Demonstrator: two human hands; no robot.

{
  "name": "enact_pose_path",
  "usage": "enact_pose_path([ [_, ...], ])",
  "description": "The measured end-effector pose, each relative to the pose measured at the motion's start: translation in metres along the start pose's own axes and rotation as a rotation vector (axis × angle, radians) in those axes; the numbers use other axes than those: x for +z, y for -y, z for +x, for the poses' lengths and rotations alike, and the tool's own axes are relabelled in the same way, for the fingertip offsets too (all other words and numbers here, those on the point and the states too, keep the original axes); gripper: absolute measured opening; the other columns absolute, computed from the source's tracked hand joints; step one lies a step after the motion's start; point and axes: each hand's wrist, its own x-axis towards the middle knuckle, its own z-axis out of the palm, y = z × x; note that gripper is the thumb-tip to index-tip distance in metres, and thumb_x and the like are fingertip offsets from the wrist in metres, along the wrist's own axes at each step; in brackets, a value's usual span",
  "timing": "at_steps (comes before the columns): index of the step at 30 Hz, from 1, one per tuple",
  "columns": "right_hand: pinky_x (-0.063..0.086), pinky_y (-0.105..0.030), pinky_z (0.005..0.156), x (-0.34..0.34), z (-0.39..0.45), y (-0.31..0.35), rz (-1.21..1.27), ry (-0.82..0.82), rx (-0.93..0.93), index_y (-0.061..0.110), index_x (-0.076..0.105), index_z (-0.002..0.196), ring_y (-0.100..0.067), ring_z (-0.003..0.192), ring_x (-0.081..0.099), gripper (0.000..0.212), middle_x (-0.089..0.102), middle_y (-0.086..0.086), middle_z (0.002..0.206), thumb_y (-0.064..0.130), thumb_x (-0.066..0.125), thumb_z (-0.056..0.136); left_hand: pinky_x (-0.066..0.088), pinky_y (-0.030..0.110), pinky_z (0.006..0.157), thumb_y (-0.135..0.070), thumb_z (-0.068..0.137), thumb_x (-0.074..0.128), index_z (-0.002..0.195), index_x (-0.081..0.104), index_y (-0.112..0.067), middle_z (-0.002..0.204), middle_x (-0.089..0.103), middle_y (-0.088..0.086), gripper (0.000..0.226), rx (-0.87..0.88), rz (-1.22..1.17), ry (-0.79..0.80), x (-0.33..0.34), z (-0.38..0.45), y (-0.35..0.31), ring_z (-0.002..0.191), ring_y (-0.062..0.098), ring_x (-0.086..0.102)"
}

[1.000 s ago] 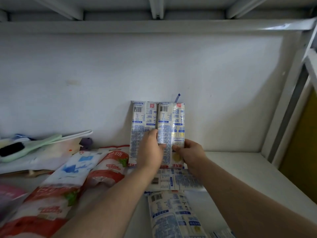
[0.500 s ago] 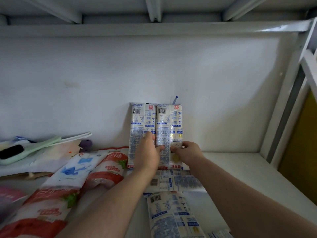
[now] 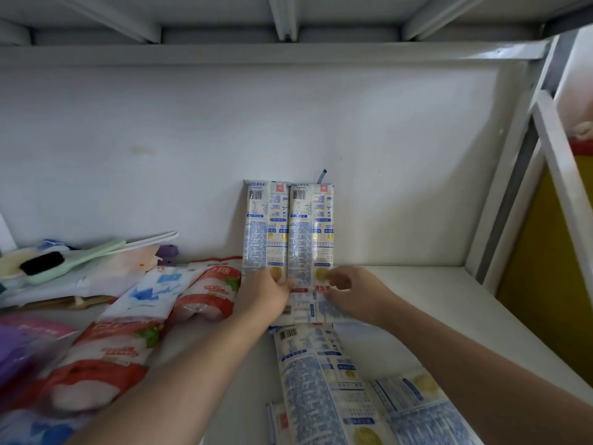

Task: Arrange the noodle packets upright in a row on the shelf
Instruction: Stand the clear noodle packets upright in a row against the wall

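Observation:
Two white-and-blue noodle packets stand upright side by side against the back wall, the left packet point(image 3: 263, 226) touching the right packet point(image 3: 309, 226). My left hand point(image 3: 263, 295) is low at the foot of the left packet, fingertips against it. My right hand point(image 3: 356, 293), fingers loosely apart and blurred, hovers by the foot of the right packet. Between my hands a third packet point(image 3: 308, 311) lies crosswise on the shelf point(image 3: 433, 300). More packets lie flat nearer me, one long point(image 3: 316, 380) and one at the right point(image 3: 417, 412).
Red-and-white bags point(image 3: 205, 293) point(image 3: 109, 358) and a blue-and-white bag point(image 3: 154, 290) lie on the left of the shelf. A green brush with black bristles point(image 3: 41, 263) rests on papers at far left. A white frame post point(image 3: 513, 187) bounds the right side.
Both hands have slid down from the middle of the two upright packets to their feet and loosened. The packets stay standing against the wall.

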Motion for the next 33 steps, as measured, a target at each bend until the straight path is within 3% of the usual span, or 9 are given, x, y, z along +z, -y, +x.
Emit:
enact_pose_path([
  [5, 0.047, -0.039, 0.104, -0.011, -0.031, -0.001, -0.452, 0.264, -0.134, 0.024, 0.044, 0.149, -0.021, 0.124, 0.053, 0.068, 0.05, 0.001, 0.141, 0.037, 0.065, 0.086, 0.054, 0.029, 0.064, -0.056, 0.089, 0.061, 0.098, 0.068, -0.014, 0.086, 0.072, -0.001, 0.044, -0.137, -0.084, 0.104, 0.0, -0.011, 0.006, 0.074, 0.017, 0.068],
  [8, 0.053, -0.043, 0.094, -0.007, -0.036, -0.006, -0.787, 0.174, -0.185, 0.022, 0.045, 0.142, -0.026, 0.117, 0.055, 0.052, 0.053, -0.005, 0.131, 0.032, 0.059, 0.094, 0.055, 0.03, 0.068, -0.056, 0.085, 0.066, 0.115, 0.064, -0.012, 0.103, 0.072, 0.002, 0.053, -0.219, -0.203, 0.128, -0.001, -0.014, 0.007, 0.083, 0.019, 0.066],
  [11, 0.054, -0.043, 0.088, 0.002, -0.035, -0.012, -0.927, 0.106, -0.183, 0.015, 0.05, 0.131, -0.028, 0.11, 0.059, 0.035, 0.058, -0.009, 0.123, 0.019, 0.056, 0.096, 0.054, 0.032, 0.073, -0.044, 0.083, 0.077, 0.115, 0.066, -0.013, 0.107, 0.07, 0.004, 0.046, -0.303, -0.403, 0.16, -0.002, -0.016, 0.005, 0.09, 0.022, 0.065],
  [13, 0.055, -0.044, 0.086, 0.007, -0.033, -0.017, -0.999, 0.062, -0.22, 0.012, 0.05, 0.128, -0.03, 0.107, 0.061, 0.038, 0.061, -0.01, 0.12, 0.005, 0.058, 0.091, 0.053, 0.033, 0.08, -0.042, 0.078, 0.082, 0.114, 0.067, -0.012, 0.108, 0.069, 0.003, 0.049, -0.337, -0.48, 0.187, -0.003, -0.018, 0.004, 0.096, 0.023, 0.065],
  [15, 0.055, -0.044, 0.085, 0.008, -0.033, -0.022, -1.012, 0.003, -0.252, 0.012, 0.051, 0.127, -0.031, 0.104, 0.063, 0.04, 0.063, -0.01, 0.117, 0.002, 0.059, 0.089, 0.054, 0.034, 0.082, -0.04, 0.075, 0.085, 0.112, 0.068, -0.011, 0.107, 0.071, 0.003, 0.05, -0.377, -0.562, 0.211, -0.004, -0.022, 0.003, 0.097, 0.023, 0.067],
  [19, 0.054, -0.035, 0.066, 0.002, -0.038, -0.027, -0.972, -0.172, -0.343, 0.015, 0.061, 0.116, -0.025, 0.087, 0.069, 0.034, 0.069, -0.005, 0.101, 0.014, 0.071, 0.084, 0.051, 0.029, 0.064, -0.047, 0.069, 0.087, 0.108, 0.07, -0.011, 0.099, 0.072, 0.005, 0.056, -0.406, -0.663, 0.196, -0.012, -0.027, -0.005, 0.085, 0.022, 0.068],
  [22, 0.052, -0.033, 0.059, -0.002, -0.043, -0.033, -0.908, -0.25, -0.302, 0.017, 0.064, 0.115, -0.025, 0.082, 0.07, 0.036, 0.071, -0.002, 0.098, 0.014, 0.071, 0.08, 0.048, 0.029, 0.06, -0.038, 0.08, 0.082, 0.105, 0.07, -0.011, 0.099, 0.071, 0.007, 0.039, -0.41, -0.756, 0.162, -0.019, -0.031, -0.021, 0.078, 0.019, 0.062],
  [26, 0.05, -0.03, 0.041, -0.011, -0.043, -0.033, -0.856, -0.431, -0.301, 0.014, 0.074, 0.097, -0.025, 0.06, 0.069, 0.044, 0.073, 0.0, 0.078, 0.002, 0.081, 0.056, 0.057, 0.031, 0.059, -0.021, 0.085, 0.078, 0.1, 0.07, -0.009, 0.097, 0.074, 0.011, 0.021, -0.427, -1.024, 0.168, -0.025, -0.045, -0.047, 0.075, 0.021, 0.068],
  [33, 0.059, -0.032, 0.059, -0.033, -0.058, -0.012, -0.728, -0.624, -0.503, 0.009, 0.077, 0.101, -0.029, 0.079, 0.075, 0.051, 0.078, -0.006, 0.094, -0.007, 0.086, 0.053, 0.06, 0.031, 0.048, -0.01, 0.079, 0.083, 0.098, 0.068, -0.006, 0.095, 0.075, 0.014, 0.024, -0.421, -1.216, 0.155, -0.027, -0.061, -0.069, 0.08, 0.026, 0.074],
])
